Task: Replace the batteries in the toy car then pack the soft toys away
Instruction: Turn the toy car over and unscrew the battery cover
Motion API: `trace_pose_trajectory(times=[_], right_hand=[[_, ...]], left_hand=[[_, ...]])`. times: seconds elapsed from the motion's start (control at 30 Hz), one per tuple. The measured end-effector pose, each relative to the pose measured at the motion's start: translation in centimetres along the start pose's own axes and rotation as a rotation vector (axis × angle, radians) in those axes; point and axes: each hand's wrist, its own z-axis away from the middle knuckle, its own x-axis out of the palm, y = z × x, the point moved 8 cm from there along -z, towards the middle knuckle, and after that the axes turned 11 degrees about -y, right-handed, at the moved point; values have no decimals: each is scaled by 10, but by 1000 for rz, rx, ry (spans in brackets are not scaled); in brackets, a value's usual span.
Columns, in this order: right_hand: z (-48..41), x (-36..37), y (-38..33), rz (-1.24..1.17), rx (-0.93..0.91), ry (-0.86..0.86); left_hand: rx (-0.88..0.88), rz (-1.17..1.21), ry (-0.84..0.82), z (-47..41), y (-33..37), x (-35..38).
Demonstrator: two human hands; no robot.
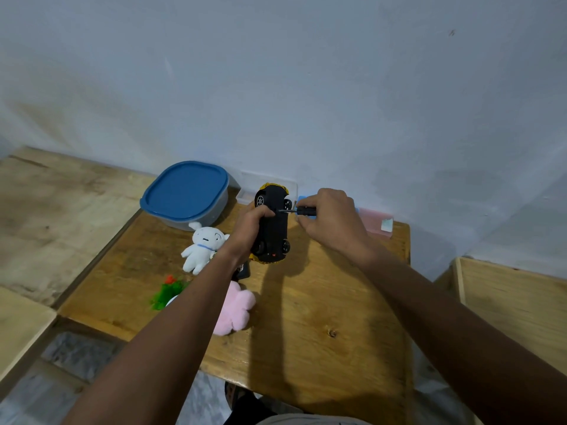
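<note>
Car (274, 223) is held above the table (306, 302) with its black underside facing the camera and its yellow body turned away; all four wheels show. The left hand (250, 227) is wrapped round the car's left side, fingers curled onto the underside, so it is closed on the car. The right hand (328, 216) pinches a small black screwdriver (302, 211) between thumb and fingertips, the other fingers bent in. The screwdriver lies roughly level, its tip touching the underside near the wheel at the far right.

On the table to the left of the car lies a white plush (204, 245), on its back, just in front of a box (187, 199) with a blue lid. Nearer the person, partly under the left forearm, are a green plush (167, 294) with a red tip and a pink plush (236, 311). A dark object (244, 271) sits between the pink plush and the car; what it is cannot be told. Against the wall behind the car stands a clear tray (248, 187), and to the right of it a blue thing (302, 198) and a pink case (376, 223), both partly hidden by the right hand
</note>
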Motion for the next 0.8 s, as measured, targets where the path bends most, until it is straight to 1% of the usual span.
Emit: trace_pose_trajectory(times=[0.1,0.17,0.3,0.4,0.47,0.53,0.63,0.73,0.8], right_hand=[[-4,4,8,-10,91,-42],[-7,7,11,-28,116,-72],[-11,5,7,-36,42,-94],[-12,-4,11,-155,5,-17],[-12,-7,12,-215,-5,0],[-13,-3,12,-218,-5,-36],[-13,4,11,-214,43,-91],[-16,2,12,-197,40,-32],[-17,2,15,-256,32,-15]], left_hand=[[-12,23,1,2,-2,-1],[-14,16,8,3,-1,-1],[-29,32,24,5,-5,-2],[-52,67,30,7,-7,1],[-57,92,25,7,-8,3],[-65,112,16,6,-9,4],[-70,123,-1,4,-12,5],[-71,129,-8,5,-13,7],[-78,146,-24,5,-14,8]])
